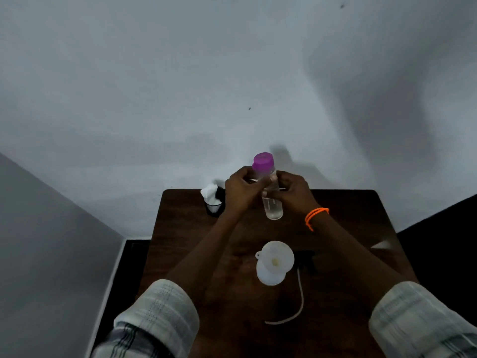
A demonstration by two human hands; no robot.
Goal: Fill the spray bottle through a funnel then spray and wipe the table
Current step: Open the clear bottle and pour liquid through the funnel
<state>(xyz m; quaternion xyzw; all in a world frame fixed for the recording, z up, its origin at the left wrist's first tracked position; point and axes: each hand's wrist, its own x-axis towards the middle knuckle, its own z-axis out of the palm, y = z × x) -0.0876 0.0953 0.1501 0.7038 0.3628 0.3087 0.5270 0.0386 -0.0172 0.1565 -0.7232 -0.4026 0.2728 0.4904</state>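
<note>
A clear water bottle (pixel 271 202) with a purple cap (pixel 262 161) stands upright at the back of the dark wooden table (pixel 348 215). My left hand (pixel 242 189) and my right hand (pixel 291 192) both grip its upper body, just below the cap. Some water shows in its lower part. Nearer to me, a white funnel (pixel 275 258) sits in the mouth of a white spray bottle (pixel 268 279). The black spray head (pixel 307 262) lies on the table to its right, with its pale dip tube (pixel 299 303) curving toward me.
A black mesh cup (pixel 214 206) holding white tissue (pixel 209 193) stands at the table's back left corner. The table is pushed against a white wall. Dark floor lies on both sides of the table.
</note>
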